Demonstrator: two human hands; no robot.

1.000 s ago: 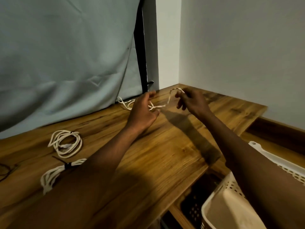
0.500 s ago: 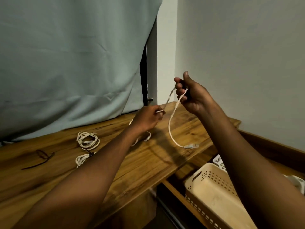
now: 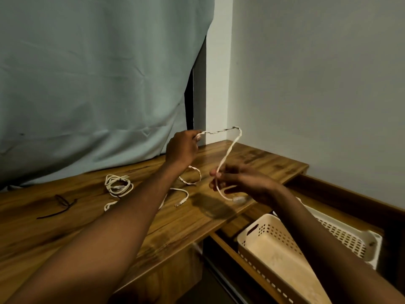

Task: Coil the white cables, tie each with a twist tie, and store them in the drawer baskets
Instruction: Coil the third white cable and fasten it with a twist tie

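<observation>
No text, label, brand, number or sign can be read anywhere in the head view.
</observation>
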